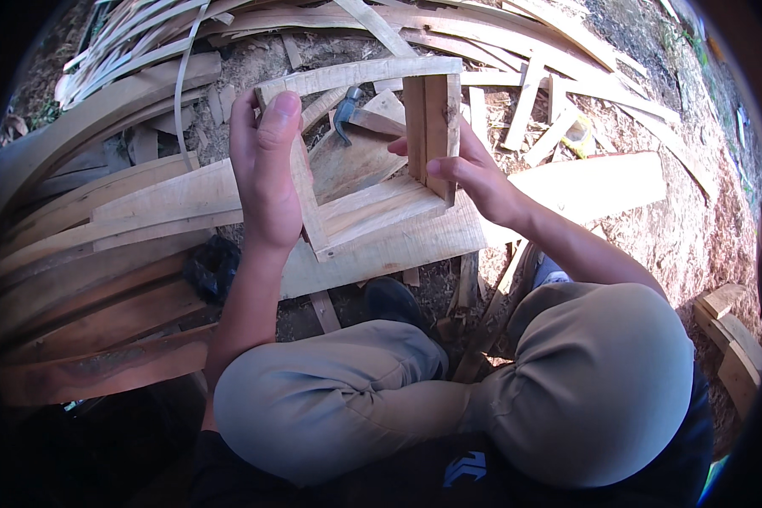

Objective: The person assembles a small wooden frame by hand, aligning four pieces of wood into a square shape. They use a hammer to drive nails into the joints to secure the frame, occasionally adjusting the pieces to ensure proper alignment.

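Partly hidden by your own grip, the wooden frame (384, 74) is held up in front of you over the pale plank (381, 261), just in from its near edge; whether its lower corner touches the plank, you cannot tell. Your left hand (267, 157) is partly closed around the left side piece, thumb lying up along the far left corner, most of its fingers out of sight behind the wood. Your right hand (476, 173) is closed on the right side piece, thumb on the near end, one fingertip showing past the inner edge. Through the opening you see the hammer (345, 114), its head toward your left and its handle running right until the right side piece covers the end. Beyond the plank's left part, a crumpled black bag (212, 267) sits among curved boards (110, 317), its contents not visible, and a yellow item (578, 135) past the far edge is too small to make out. The frame's opening faces up toward you; its far piece looks longest and runs left to right, the right end slightly farther away. Your knees cover much of the ground nearest you.
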{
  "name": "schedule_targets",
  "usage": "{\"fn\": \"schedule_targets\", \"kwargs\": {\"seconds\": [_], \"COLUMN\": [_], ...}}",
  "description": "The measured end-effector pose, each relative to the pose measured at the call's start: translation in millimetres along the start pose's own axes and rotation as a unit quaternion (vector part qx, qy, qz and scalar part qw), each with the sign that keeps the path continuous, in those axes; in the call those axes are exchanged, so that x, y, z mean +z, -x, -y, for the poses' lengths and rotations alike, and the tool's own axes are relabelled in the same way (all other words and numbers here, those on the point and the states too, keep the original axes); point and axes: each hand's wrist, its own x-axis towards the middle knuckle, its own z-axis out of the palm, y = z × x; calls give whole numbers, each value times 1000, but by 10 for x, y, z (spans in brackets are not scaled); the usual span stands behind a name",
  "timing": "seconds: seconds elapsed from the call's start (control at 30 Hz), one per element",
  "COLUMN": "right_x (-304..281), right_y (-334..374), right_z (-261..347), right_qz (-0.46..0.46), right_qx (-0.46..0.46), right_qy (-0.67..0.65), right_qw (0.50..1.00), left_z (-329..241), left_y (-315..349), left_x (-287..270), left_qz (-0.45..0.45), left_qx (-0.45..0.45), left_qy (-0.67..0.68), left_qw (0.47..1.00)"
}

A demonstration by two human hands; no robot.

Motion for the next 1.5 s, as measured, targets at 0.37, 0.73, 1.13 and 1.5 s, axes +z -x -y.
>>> {"fn": "schedule_targets", "kwargs": {"seconds": [0.37, 0.73, 1.13, 1.5], "right_x": [3, -65, -66, -54], "right_y": [-12, 28, 43, 64], "right_z": [-1, 228, 301, 312], "right_qz": [38, 47, 30, 6], "right_qx": [58, 116, 143, 86], "right_qy": [-33, -30, -22, -39], "right_qw": [997, 992, 989, 996], "left_z": [131, 216, 280, 417], "left_y": [-20, -36, -32, -44], "left_x": [-93, -148, -151, -162], "left_qz": [1, 8, 4, 17], "left_qx": [-101, -155, -192, -166], "left_qy": [34, 68, 62, 65], "left_qw": [994, 986, 979, 984]}}
